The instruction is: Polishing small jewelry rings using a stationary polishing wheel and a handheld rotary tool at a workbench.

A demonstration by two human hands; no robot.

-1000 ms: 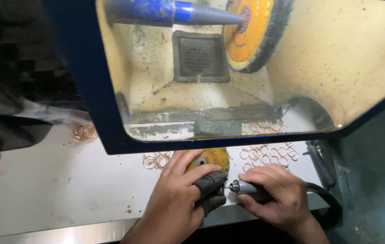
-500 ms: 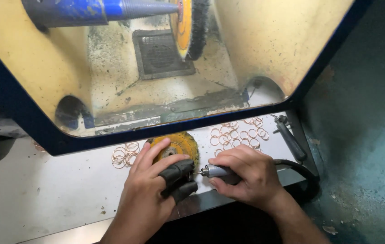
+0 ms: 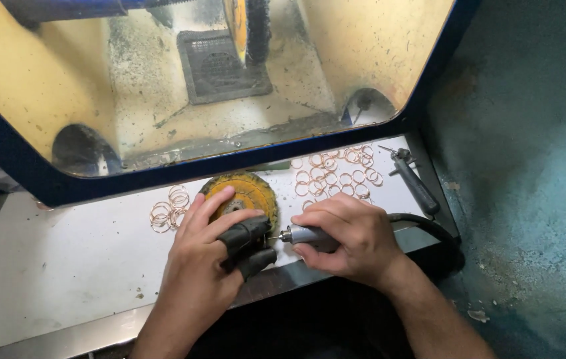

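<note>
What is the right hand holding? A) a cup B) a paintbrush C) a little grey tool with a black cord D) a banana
C: the right hand grips a small grey handpiece with a black cord trailing off to the right, its tip pointed at the black-covered fingertips of the left hand.

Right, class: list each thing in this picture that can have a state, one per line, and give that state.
left hand: thumb and forefinger in black covers, pinched at the tool tip; what they pinch is hidden
right hand: closed around the rotary handpiece
yellow buffing disc: lying flat on the bench
copper rings: loose, scattered on the bench
spare handpiece: lying unused
mounted polishing wheel: upright inside the hood; spinning or not, cannot tell
</note>
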